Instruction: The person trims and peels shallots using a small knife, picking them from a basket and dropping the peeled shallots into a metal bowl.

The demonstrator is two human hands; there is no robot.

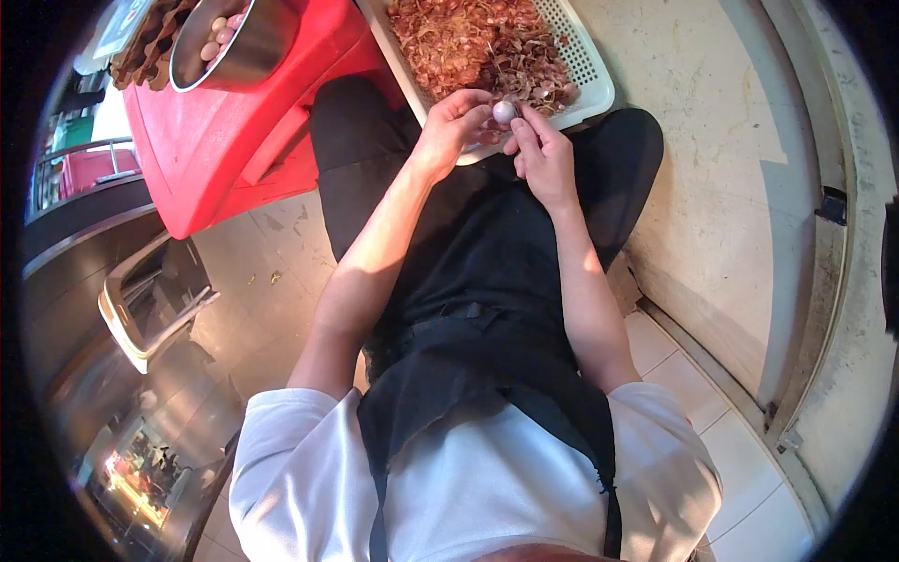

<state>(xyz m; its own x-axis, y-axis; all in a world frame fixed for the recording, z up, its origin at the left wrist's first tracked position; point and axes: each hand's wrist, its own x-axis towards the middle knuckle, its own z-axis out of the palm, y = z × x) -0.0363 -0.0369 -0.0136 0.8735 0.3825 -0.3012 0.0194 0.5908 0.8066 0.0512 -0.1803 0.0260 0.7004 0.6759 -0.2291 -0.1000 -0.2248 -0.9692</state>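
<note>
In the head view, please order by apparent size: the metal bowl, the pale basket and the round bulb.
1. Pale basket, partly out of frame
2. Metal bowl, also partly out
3. Round bulb

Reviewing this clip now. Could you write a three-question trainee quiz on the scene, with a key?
1. Multiple choice: what do the left hand and right hand hold between them?
A) a knife
B) a pale round bulb
C) a spoon
2. True or false: the white basket holds reddish-brown scraps.
3. Fill in the colour: the metal bowl stands on a ____ surface.

Key: 1, B; 2, true; 3, red.
</note>
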